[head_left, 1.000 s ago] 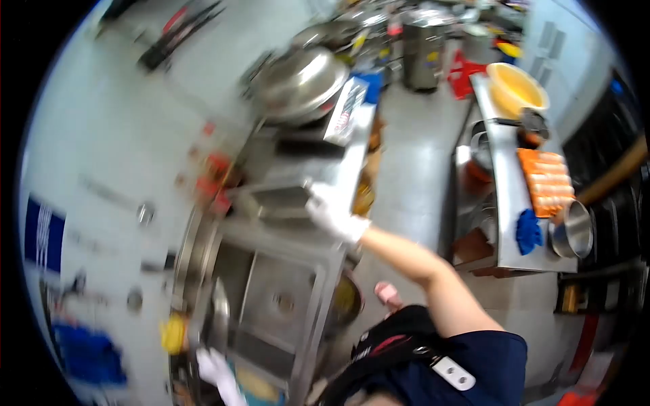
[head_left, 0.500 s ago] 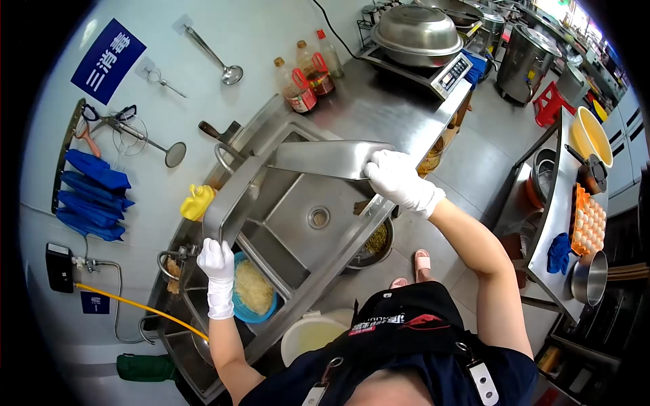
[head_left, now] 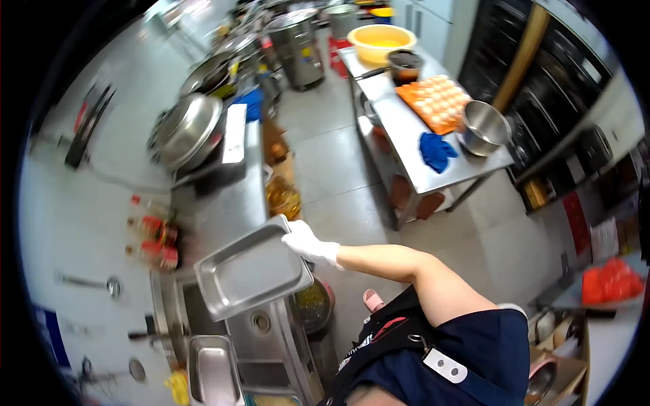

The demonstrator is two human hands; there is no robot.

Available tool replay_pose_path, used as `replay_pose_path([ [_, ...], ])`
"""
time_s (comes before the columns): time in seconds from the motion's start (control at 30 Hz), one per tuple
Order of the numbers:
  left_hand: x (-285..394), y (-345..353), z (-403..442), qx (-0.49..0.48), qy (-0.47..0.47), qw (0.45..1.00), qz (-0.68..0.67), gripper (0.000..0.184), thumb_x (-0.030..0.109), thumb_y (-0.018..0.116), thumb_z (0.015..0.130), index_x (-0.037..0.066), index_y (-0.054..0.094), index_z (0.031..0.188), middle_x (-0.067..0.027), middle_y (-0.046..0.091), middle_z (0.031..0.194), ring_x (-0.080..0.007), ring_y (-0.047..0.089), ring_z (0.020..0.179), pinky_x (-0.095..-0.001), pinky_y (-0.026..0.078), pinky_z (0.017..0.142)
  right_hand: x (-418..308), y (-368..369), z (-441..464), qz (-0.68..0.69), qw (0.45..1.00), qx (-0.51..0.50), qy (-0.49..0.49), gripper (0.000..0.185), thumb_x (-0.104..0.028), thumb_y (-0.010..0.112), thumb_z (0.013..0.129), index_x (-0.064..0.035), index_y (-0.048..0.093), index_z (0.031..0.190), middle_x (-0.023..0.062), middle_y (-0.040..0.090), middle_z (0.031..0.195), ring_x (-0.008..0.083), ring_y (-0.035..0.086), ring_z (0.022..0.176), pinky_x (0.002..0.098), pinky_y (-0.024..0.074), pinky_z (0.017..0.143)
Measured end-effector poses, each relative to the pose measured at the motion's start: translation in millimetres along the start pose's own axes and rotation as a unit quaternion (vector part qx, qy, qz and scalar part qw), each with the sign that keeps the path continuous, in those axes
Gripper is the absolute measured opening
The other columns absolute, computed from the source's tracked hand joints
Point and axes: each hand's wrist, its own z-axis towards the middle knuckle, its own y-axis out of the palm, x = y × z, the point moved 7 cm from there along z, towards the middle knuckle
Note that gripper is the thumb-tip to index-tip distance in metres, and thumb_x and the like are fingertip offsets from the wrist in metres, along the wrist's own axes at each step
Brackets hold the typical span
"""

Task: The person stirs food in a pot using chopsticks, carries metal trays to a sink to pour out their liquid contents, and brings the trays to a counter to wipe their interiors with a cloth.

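My gloved right hand [head_left: 310, 243] grips a shallow rectangular stainless steel pan [head_left: 250, 269] by its right rim. Tilted, its hollow faces me above the double sink [head_left: 291, 352]. A second, deeper steel pan [head_left: 214, 369] shows at the lower left over the sink's edge; what supports it cannot be seen. Outside the picture is my left hand. Beside that second pan lies a yellow bottle [head_left: 177, 388]. A blue bowl [head_left: 271, 398] of pale shreds is partly cut off at the bottom.
A steel side table [head_left: 433, 177] carries an egg tray [head_left: 437, 101], a yellow basin [head_left: 381, 44], a steel pot [head_left: 485, 127] and a blue cloth [head_left: 437, 151]. Tiled floor [head_left: 338, 203] runs between it and the counter [head_left: 247, 196]. A pot of green contents [head_left: 313, 304] stands below the sink.
The view has swung right, toward the side table. My right hand has turned its pan so the hollow faces up. My left hand has left the picture.
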Motion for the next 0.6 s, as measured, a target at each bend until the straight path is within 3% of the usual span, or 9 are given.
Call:
replay_pose_path([
  [0.13,114.6,-23.6,-80.2,-0.033,-0.009,0.978,-0.204,0.032,0.018,0.046,0.084,0.003,0.058,0.11,-0.0154,0.058,0.11,-0.0318,0.058,0.095,-0.0417,0.046,0.081,-1.0,-136.3,-53.3,0.088,0.985,0.043,0.139,0.019,-0.006,0.057,0.068,0.0061,0.062,0.083,0.0075,0.059,0.07,0.0151,0.053,0.066,0.0316,0.0431,0.055],
  [0.2,184.3,-40.7,-122.0,-0.083,-0.001,0.947,-0.309,0.033,0.02,0.045,0.085,0.003,0.057,0.111,-0.0134,0.057,0.113,-0.0294,0.057,0.097,-0.04,0.045,0.083,-13.6,-217.6,-83.8,0.092,0.989,0.087,0.082,0.017,-0.008,0.061,0.069,0.0038,0.062,0.081,0.0065,0.057,0.07,0.0129,0.05,0.063,0.0297,0.0398,0.052],
  [0.23,220.0,-51.9,-142.9,-0.108,0.002,0.927,-0.359,0.034,0.021,0.045,0.086,0.003,0.057,0.112,-0.0124,0.056,0.114,-0.0283,0.057,0.098,-0.0392,0.045,0.084,-31.3,-264.0,-105.5,0.002,0.995,0.086,0.044,0.021,-0.006,0.06,0.07,0.0029,0.062,0.089,0.0079,0.06,0.079,0.0157,0.056,0.07,0.0312,0.044,0.059],
  [0.27,255.7,-66.5,-164.0,-0.132,0.008,0.904,-0.406,0.034,0.022,0.045,0.086,0.003,0.057,0.112,-0.0114,0.056,0.115,-0.0271,0.057,0.099,-0.0384,0.045,0.084,-38.5,-308.2,-125.8,0.041,0.992,0.116,0.033,0.024,-0.004,0.059,0.071,0.0025,0.062,0.094,0.0086,0.062,0.085,0.0173,0.059,0.074,0.0317,0.0467,0.064],
  [0.33,333.6,-98.0,-204.7,-0.166,0.032,0.85,-0.499,0.035,0.023,0.045,0.087,0.003,0.056,0.113,-0.0094,0.054,0.118,-0.0248,0.056,0.101,-0.0367,0.044,0.086,-41.1,-394.0,-164.5,0.247,0.948,0.2,0.031,0.028,-0.001,0.057,0.073,0.0022,0.06,0.1,0.0095,0.063,0.094,0.0193,0.062,0.08,0.0319,0.0505,0.071],
  [0.43,447.9,-138.3,-259.9,-0.219,0.057,0.777,-0.587,0.037,0.026,0.044,0.088,0.004,0.055,0.115,-0.0064,0.052,0.123,-0.0213,0.055,0.104,-0.0342,0.043,0.089,-88.8,-522.2,-255.7,0.265,0.908,0.323,-0.031,0.025,0.001,0.055,0.073,0.0046,0.058,0.098,0.0091,0.062,0.089,0.0178,0.062,0.078,0.0286,0.0506,0.07],
  [0.47,484.0,-135.2,-275.2,-0.271,-0.07,0.736,-0.617,0.035,0.028,0.046,0.089,0.002,0.058,0.109,-0.006,0.057,0.112,-0.0171,0.057,0.097,-0.0294,0.043,0.086,-91.7,-565.0,-285.4,0.254,0.895,0.362,-0.051,0.026,0.002,0.054,0.073,0.0048,0.058,0.098,0.01,0.062,0.091,0.0186,0.062,0.079,0.0293,0.0513,0.07],
  [0.53,551.4,-124.2,-312.0,-0.413,-0.039,0.659,-0.628,0.04,0.038,0.048,0.088,0.007,0.057,0.112,-0.0029,0.06,0.112,-0.0139,0.054,0.103,-0.0293,0.038,0.09,-118.2,-626.0,-346.4,0.258,0.853,0.442,-0.099,0.028,0.002,0.052,0.074,0.0056,0.056,0.102,0.0105,0.062,0.092,0.0192,0.062,0.082,0.0292,0.0507,0.073],
  [0.6,607.8,-90.2,-346.3,-0.492,-0.061,0.565,-0.66,0.037,0.034,0.05,0.088,0.004,0.059,0.107,-0.0027,0.062,0.102,-0.0114,0.058,0.09,-0.0258,0.044,0.08,-105.4,-693.4,-402.0,0.254,0.802,0.527,-0.12,0.031,0.002,0.05,0.075,0.006,0.055,0.105,0.0104,0.062,0.092,0.0195,0.061,0.084,0.0292,0.0496,0.078],
])
